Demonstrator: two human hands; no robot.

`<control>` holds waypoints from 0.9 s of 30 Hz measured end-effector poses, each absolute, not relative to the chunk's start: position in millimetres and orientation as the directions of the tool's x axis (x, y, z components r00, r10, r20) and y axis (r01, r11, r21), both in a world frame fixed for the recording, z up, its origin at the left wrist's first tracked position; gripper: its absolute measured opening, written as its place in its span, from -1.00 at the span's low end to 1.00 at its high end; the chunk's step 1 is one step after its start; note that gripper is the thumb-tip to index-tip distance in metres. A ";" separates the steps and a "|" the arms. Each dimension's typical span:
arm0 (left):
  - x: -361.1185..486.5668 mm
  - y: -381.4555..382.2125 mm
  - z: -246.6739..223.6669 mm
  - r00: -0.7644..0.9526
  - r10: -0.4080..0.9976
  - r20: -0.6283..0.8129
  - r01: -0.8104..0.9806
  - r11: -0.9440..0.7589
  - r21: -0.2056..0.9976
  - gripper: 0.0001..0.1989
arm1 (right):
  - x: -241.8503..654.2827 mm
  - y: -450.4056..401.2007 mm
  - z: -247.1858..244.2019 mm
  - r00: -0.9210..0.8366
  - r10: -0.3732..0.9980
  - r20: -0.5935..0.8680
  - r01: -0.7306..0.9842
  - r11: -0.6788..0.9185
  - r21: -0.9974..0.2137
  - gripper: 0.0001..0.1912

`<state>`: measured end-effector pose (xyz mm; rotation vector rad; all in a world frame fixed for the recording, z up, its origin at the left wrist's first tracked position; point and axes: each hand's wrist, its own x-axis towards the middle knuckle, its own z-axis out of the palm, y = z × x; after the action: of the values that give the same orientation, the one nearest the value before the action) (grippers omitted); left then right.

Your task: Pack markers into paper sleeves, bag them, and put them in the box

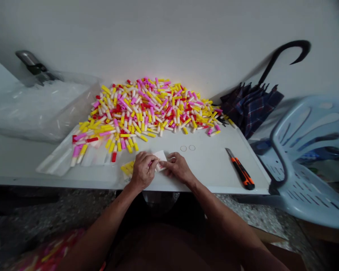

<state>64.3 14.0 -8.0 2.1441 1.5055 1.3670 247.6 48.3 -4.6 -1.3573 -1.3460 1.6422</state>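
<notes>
Closed on one white slip (160,154) with red marks, the two hands I watch from my remote seat, left hand (142,170) and right hand (178,167), meet just in from the near edge of the table (209,165); both pinch the slip with bent fingers. One small clear packet (127,168) with yellow pieces sticks out on the far side of the left hand from the slip, and I cannot tell whether that hand grips it too. I count two thin rings (188,148) side by side, lying between the right hand and the heap of tubes (152,107), which spreads along the far edge. Those tubes, yellow, pink, red and white, are too many for me to count. One knife (240,169), orange and black, lies near the table's near right corner. Toward the left edge I have one large clear bag (31,109), with clear plastic film (55,162) just beside it. Past the right edge I see one blue chair (302,165), and by the far right corner one dark plaid umbrella (247,107).
</notes>
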 end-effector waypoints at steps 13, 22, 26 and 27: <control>25.1 62.1 28.5 0.327 0.920 -0.214 0.589 -0.021 0.808 -0.55 | 262.4 50.7 -3.4 -0.536 0.811 -0.234 0.172 -0.166 -0.971 -0.60; 35.0 62.9 25.3 0.457 0.708 -0.539 0.458 0.332 0.824 -0.49 | 266.7 43.7 -6.9 -0.532 0.801 -0.273 0.263 -0.150 -0.953 -0.66; 34.4 29.9 22.3 0.422 0.642 -0.640 0.277 0.581 0.765 -0.48 | 268.5 32.5 -2.6 -0.532 0.806 -0.260 0.268 -0.131 -0.954 -0.67; 34.4 21.1 22.1 0.425 0.624 -0.655 0.224 0.629 0.745 -0.49 | 268.4 28.9 -0.1 -0.549 0.792 -0.267 0.244 -0.153 -0.958 -0.66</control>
<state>34.4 21.1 22.1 0.8976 1.1384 0.2972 268.4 28.9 -0.1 -1.1695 -1.6993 1.7485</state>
